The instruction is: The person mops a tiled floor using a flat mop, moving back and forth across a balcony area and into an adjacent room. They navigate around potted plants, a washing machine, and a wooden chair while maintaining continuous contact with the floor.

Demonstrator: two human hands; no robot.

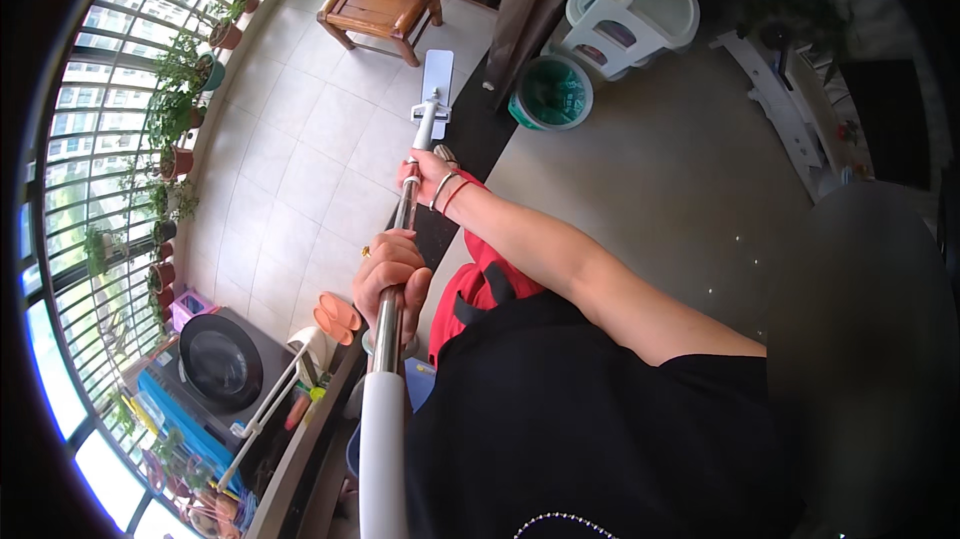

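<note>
A flat mop with a white and silver pole (383, 449) runs up the middle of the head view, away from me. My left hand (388, 274), with a ring on one finger, is wrapped around the metal part of the pole. Higher on it, close to the white lower section, my right hand (430, 175) is closed around the pole; a bangle and a red cord circle that wrist. The mop's flat rectangular head (437, 69) lies on the pale tiles by the dark threshold strip (472, 129).
A wooden chair (378, 4) stands beyond the mop head. Right of it are a green bin (551, 94) and a white plastic high chair (632, 11). Potted plants (175, 161) line the barred window. Orange slippers (337, 317) and a dark washing machine (262, 339) are at left.
</note>
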